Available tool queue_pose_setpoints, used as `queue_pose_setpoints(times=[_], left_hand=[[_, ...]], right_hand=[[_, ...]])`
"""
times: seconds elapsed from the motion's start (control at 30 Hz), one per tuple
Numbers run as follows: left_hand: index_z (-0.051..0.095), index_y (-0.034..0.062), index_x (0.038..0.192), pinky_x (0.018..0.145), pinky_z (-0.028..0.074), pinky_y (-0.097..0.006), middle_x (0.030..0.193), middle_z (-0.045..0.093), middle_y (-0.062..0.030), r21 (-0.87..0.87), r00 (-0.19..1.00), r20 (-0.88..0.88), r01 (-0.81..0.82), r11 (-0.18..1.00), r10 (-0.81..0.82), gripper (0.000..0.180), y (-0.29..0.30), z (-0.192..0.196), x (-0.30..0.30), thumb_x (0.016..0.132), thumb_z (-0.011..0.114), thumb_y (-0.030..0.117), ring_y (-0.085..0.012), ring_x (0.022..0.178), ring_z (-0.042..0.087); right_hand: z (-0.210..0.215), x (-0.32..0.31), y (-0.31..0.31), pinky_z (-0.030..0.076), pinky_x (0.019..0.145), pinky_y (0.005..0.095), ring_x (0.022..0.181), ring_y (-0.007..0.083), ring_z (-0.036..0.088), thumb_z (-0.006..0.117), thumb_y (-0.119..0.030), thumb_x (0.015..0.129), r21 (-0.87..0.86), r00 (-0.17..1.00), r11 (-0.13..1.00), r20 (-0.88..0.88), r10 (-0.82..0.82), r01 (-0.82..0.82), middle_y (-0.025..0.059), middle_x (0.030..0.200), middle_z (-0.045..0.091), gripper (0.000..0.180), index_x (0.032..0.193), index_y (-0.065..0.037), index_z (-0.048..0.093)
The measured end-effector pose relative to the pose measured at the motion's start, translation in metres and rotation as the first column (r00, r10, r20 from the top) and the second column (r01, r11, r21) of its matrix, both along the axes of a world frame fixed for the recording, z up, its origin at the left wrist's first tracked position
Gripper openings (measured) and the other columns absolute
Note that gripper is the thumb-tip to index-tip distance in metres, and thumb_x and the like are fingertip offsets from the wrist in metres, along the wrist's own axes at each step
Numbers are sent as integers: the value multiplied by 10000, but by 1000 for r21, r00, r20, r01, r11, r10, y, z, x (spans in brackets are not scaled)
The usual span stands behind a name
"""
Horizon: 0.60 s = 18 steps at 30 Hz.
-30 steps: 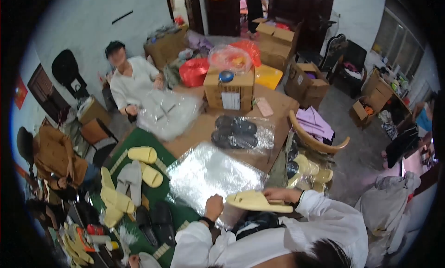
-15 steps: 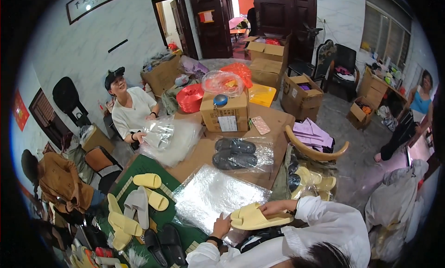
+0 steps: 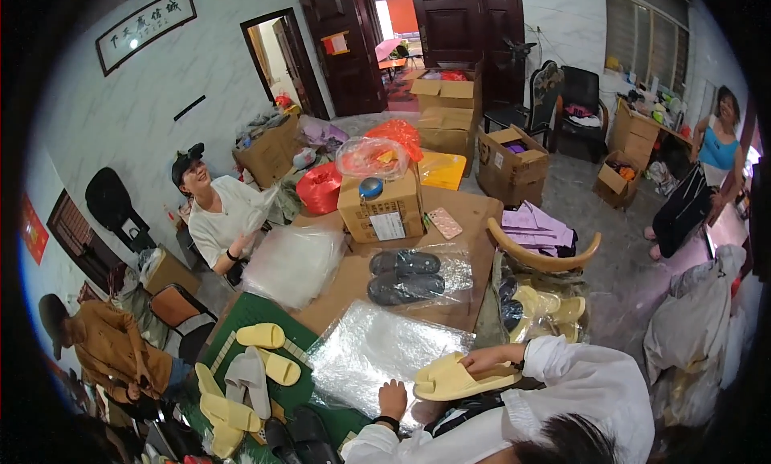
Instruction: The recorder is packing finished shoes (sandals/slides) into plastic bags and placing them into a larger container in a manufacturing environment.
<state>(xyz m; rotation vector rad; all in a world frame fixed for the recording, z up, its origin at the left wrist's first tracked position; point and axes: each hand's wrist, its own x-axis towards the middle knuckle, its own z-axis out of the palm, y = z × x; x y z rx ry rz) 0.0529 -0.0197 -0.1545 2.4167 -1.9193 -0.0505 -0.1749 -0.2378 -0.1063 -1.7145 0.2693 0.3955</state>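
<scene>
My right hand (image 3: 484,357) grips a pair of yellow slippers (image 3: 438,376) at the near edge of the table, its fingers reaching into the slipper opening. To the left of them my left hand (image 3: 393,400), with a black band at the wrist, lies on a stack of clear plastic bags (image 3: 385,343). Its fingers are apart and it holds nothing. Beyond the stack, dark grey slippers (image 3: 405,287) lie inside a clear bag. On the green mat (image 3: 261,310) to the left are loose yellow slippers (image 3: 261,335), grey slippers (image 3: 249,380) and black slippers (image 3: 309,436).
Across the table a person in white (image 3: 225,215) handles clear film beside another bag stack (image 3: 293,263). A carton (image 3: 381,203), red ribbon roll (image 3: 319,188) and phone (image 3: 445,223) stand farther back. Bagged yellow slippers (image 3: 546,307) and a curved wooden chair rail (image 3: 546,255) are at right.
My left hand has let go of the slippers and come down onto the bags. My right hand keeps the slippers, slightly farther right. The person opposite has lifted some film off the stack.
</scene>
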Motion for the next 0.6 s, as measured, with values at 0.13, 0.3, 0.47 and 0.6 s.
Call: queue_pose_setpoints(times=[0.13,0.3,0.47,0.6], left_hand=[[535,41,826,636,443,-418,799,558,-150,-25,974,-111,-201,979,197,136,-17,20,-5,777,471,150,-312,766,545],[455,-8,836,669,410,-448,804,527,-207,-225,692,-588,-637,737,419,144,-26,29,0,826,461,135,-382,768,517],[450,-19,952,689,398,-405,865,481,-186,-259,729,-655,-462,848,197,163,-21,31,4,817,482,66,-335,786,494],[514,-21,1027,729,410,-390,953,486,-183,-400,848,-529,-285,871,34,234,-15,43,3,802,484,39,-328,836,505]], right_hand=[[23,4,7,412,656,290,714,105,483,481,-204,814,-50,1000,999,9,-17,18,17,789,599,245,937,-23,592],[39,22,21,436,689,316,787,194,558,516,-175,769,-125,994,992,101,35,-22,120,861,623,278,958,17,581],[35,39,26,438,731,307,842,197,558,528,-108,719,-99,966,995,258,13,13,130,948,610,304,997,5,580],[19,41,22,439,713,344,820,257,567,535,-148,733,-260,930,964,363,49,51,155,898,601,250,924,3,588]])
